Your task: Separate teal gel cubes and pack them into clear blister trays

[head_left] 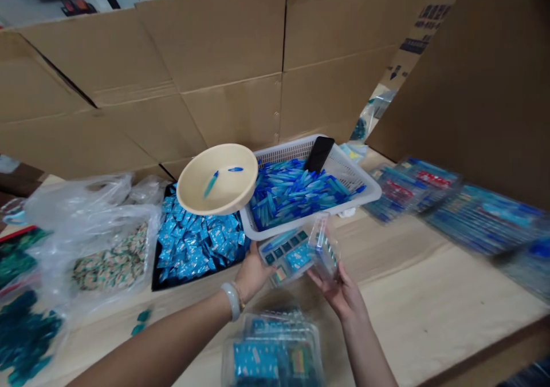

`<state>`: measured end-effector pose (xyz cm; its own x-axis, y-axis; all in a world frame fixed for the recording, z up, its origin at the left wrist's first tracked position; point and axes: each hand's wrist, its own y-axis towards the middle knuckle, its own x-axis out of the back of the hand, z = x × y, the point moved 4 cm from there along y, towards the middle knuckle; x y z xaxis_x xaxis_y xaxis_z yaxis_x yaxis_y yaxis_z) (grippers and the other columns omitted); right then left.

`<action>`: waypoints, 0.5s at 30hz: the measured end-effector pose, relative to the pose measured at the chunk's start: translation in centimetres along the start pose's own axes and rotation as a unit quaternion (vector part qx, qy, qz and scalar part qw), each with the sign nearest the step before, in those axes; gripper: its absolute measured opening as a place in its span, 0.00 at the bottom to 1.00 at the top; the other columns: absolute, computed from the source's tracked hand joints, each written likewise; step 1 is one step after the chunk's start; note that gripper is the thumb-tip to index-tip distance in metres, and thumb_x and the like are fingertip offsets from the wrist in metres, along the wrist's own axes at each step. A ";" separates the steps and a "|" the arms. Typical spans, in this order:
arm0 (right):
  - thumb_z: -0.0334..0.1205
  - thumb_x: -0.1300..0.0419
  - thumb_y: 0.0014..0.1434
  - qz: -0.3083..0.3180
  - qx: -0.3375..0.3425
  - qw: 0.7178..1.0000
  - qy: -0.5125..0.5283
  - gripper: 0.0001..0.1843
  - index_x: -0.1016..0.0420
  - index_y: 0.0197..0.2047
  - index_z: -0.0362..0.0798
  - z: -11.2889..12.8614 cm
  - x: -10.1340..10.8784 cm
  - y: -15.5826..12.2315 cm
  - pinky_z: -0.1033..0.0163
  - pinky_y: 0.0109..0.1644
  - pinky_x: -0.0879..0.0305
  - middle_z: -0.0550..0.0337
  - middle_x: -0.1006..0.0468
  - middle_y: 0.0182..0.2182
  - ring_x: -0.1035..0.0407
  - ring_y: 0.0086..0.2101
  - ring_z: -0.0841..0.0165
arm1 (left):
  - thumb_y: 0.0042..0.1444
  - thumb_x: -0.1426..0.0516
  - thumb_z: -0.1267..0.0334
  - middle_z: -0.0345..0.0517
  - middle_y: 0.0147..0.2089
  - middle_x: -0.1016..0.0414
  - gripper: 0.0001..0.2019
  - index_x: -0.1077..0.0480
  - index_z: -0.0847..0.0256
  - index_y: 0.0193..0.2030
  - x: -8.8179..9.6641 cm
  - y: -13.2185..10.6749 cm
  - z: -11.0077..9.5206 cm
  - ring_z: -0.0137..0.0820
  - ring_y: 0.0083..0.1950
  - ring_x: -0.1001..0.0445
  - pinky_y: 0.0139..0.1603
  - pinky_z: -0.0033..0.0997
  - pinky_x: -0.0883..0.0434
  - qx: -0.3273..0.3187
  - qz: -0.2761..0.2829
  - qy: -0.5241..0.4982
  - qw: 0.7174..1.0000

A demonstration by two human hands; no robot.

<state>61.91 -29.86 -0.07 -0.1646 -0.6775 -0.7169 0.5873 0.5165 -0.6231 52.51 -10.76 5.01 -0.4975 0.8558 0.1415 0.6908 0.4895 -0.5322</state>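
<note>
My left hand (253, 275) grips the left edge of a clear plastic case (286, 255). Inside the case lie a blue pen, several dark teal squares, a blue packet and a small piece with yellow and green on it. A second clear plastic piece (324, 247) stands tilted up at the case's right side, held in the fingers of my right hand (339, 295). Whether it is the case's hinged lid or a separate case, I cannot tell. Below my hands, near the front, sits a stack of similar filled clear cases (275, 347).
Behind are a white basket (372, 189) of blue pens with a black phone (319, 153), and a cream bowl (201, 186) with two pens. A black tray (155, 272) of blue packets and plastic bags (86, 204) stand left. Blurred packs (485, 215) lie right. Cardboard (232, 49) walls the back.
</note>
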 end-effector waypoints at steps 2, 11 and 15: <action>0.44 0.49 0.56 -0.005 -0.001 1.000 0.026 0.10 0.26 0.35 0.57 0.1 -0.1 -0.2 0.45 0.50 0.42 0.66 0.22 0.36 0.30 0.41 0.65 | 0.28 0.35 0.69 0.51 0.45 0.34 0.30 0.36 0.61 0.44 0.5 -0.4 -1.2 0.43 0.50 0.37 0.50 0.34 0.43 -0.075 -0.046 0.066 0.994; 0.42 0.46 0.54 -0.014 0.015 0.999 0.027 0.08 0.26 0.34 0.53 -0.2 -0.7 -1.1 0.49 0.46 0.37 0.64 0.21 0.32 0.28 0.35 0.67 | 0.30 0.36 0.64 0.42 0.29 0.34 0.17 0.37 0.62 0.28 -0.7 -0.6 -2.9 0.39 0.37 0.34 0.39 0.34 0.40 -0.048 -0.029 0.239 0.969; 0.42 0.46 0.55 -0.010 0.027 0.999 0.029 0.09 0.26 0.34 0.53 -0.1 -1.2 -1.5 0.49 0.47 0.37 0.63 0.21 0.32 0.28 0.35 0.67 | 0.31 0.37 0.61 0.37 0.22 0.37 0.16 0.36 0.63 0.28 -1.1 -0.1 -3.2 0.32 0.29 0.35 0.31 0.30 0.40 0.027 0.033 0.201 0.979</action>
<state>61.16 -29.75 1.70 -0.2225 -0.6548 -0.7223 0.6254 0.4725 -0.6210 54.64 -11.20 7.54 -0.1991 0.8874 0.4158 0.6802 0.4305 -0.5933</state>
